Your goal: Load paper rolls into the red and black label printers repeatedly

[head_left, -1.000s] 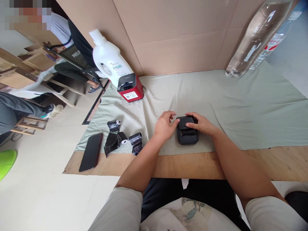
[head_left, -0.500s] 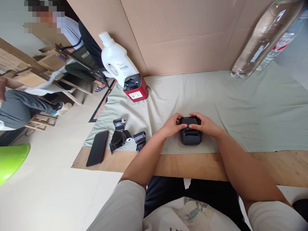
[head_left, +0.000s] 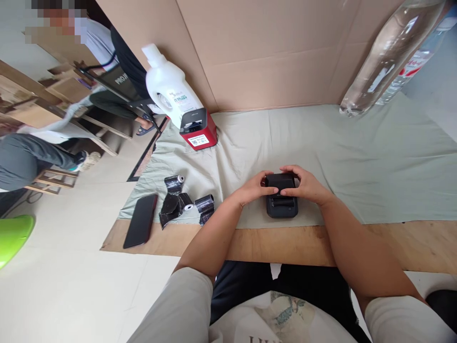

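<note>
A small black portable printer (head_left: 282, 209) lies on the cloth in front of me, near the table's front edge. My left hand (head_left: 257, 187) grips its left side, thumb on top and fingers around the far corner. On the opposite side my right hand (head_left: 306, 186) holds it the same way, with the thumb on the top cover (head_left: 281, 180). A dark slot shows across the body just below both thumbs. The fingertips behind the printer are partly hidden.
To the left lie black ribbon rolls (head_left: 204, 204) with crumpled film and a phone (head_left: 140, 221). Behind them stand a red-and-black box-shaped device (head_left: 200, 136) and a white jug (head_left: 173, 88). Clear bottles (head_left: 378, 62) lean at the back right. Cardboard (head_left: 271, 52) walls the rear.
Both hands keep their hold on the printer. Its top cover looks tilted up a little more, and the slot shows wider. The whole view has shifted slightly.
</note>
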Demonstrator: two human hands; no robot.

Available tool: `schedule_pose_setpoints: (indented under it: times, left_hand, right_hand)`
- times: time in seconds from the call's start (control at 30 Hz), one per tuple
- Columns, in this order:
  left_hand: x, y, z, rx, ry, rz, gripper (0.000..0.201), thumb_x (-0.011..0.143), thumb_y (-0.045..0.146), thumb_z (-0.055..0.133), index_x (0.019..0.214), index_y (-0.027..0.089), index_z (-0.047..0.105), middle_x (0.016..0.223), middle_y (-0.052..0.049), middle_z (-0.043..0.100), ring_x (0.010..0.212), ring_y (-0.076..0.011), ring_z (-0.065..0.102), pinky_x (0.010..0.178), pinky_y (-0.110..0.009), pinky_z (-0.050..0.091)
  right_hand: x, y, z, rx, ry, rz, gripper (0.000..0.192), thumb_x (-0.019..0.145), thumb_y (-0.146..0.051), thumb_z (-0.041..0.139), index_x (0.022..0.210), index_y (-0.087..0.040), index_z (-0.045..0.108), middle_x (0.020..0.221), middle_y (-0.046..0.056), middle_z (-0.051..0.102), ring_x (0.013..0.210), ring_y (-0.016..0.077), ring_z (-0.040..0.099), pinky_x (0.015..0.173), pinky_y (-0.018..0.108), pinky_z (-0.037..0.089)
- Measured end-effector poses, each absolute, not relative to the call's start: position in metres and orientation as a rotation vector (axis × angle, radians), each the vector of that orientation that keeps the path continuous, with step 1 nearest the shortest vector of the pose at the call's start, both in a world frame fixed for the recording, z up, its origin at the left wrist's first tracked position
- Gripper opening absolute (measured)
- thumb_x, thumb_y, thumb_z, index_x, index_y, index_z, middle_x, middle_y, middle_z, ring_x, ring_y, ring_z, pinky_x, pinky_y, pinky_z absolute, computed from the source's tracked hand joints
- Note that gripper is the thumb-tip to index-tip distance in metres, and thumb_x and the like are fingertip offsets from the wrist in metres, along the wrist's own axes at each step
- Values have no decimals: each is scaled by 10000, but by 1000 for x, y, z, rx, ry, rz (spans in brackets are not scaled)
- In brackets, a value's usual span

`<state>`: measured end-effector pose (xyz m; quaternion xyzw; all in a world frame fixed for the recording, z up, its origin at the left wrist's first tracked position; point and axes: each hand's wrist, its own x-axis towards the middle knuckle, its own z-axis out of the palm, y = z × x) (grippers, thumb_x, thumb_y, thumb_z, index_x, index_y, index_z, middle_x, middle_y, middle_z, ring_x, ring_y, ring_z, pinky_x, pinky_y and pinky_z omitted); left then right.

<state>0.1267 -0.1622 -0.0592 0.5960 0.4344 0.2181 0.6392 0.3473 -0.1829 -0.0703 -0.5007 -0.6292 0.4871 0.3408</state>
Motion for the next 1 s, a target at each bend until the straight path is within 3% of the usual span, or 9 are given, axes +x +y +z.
schedule_pose_setpoints:
  times: [0.13, 0.23, 0.47, 0.67, 0.83, 0.93, 1.0]
  left_hand:
    - [126, -163, -57, 1308, 978, 475, 716, 644, 328, 830, 1267, 181, 509, 1147, -104, 609, 1082, -257, 584, 925, -414, 473]
    - [127, -165, -54, 1290, 966, 477, 710, 631, 306, 833, 1251, 189, 508, 1089, -82, 609, 1034, -238, 589, 887, -394, 483]
    - [129, -163, -51, 1218, 966, 664, 687, 547, 224, 841, 1176, 195, 565, 1106, -67, 607, 972, -198, 589, 863, -347, 480]
    - [125, -146, -66, 855, 1061, 796, 642, 535, 259, 821, 1124, 186, 574, 981, -54, 646, 872, -200, 617, 776, -338, 493]
    - [123, -141, -69, 839, 1053, 809, 621, 538, 259, 823, 1105, 179, 582, 991, -55, 651, 843, -185, 618, 743, -317, 501]
    - [125, -144, -67, 880, 1072, 794, 609, 558, 264, 814, 1110, 189, 568, 1045, -57, 637, 870, -182, 616, 731, -301, 495]
    - [126, -146, -66, 921, 1082, 777, 595, 579, 265, 805, 1116, 193, 557, 1074, -62, 630, 901, -187, 615, 733, -293, 490]
  right_hand:
    - [348, -185, -69, -1317, -1516, 1568, 1002, 619, -449, 862, 1469, -228, 379, 1287, 121, 607, 1189, 303, 605, 1036, 494, 502]
    - [349, -185, -66, -1331, -1512, 1640, 980, 642, -474, 853, 1461, -211, 382, 1254, 120, 633, 1205, 314, 594, 1048, 498, 494]
    - [339, -185, -74, -1307, -1480, 1468, 928, 634, -470, 864, 1420, -270, 414, 1229, 100, 639, 1163, 314, 612, 1028, 533, 500]
    - [334, -181, -80, -1144, -1327, 1546, 806, 771, -500, 734, 1450, -264, 370, 1469, 141, 497, 1277, 291, 548, 1109, 541, 424]
    - [340, -178, -82, -1068, -1417, 1598, 825, 764, -425, 725, 1483, -295, 342, 1507, 125, 459, 1251, 284, 562, 1082, 542, 443]
    - [336, -179, -85, -1127, -1478, 1481, 852, 762, -445, 729, 1499, -297, 329, 1518, 128, 433, 1263, 283, 551, 1063, 520, 465]
    - [333, -181, -85, -1192, -1588, 1249, 901, 701, -451, 789, 1486, -309, 372, 1549, 113, 383, 1345, 312, 469, 1086, 536, 436]
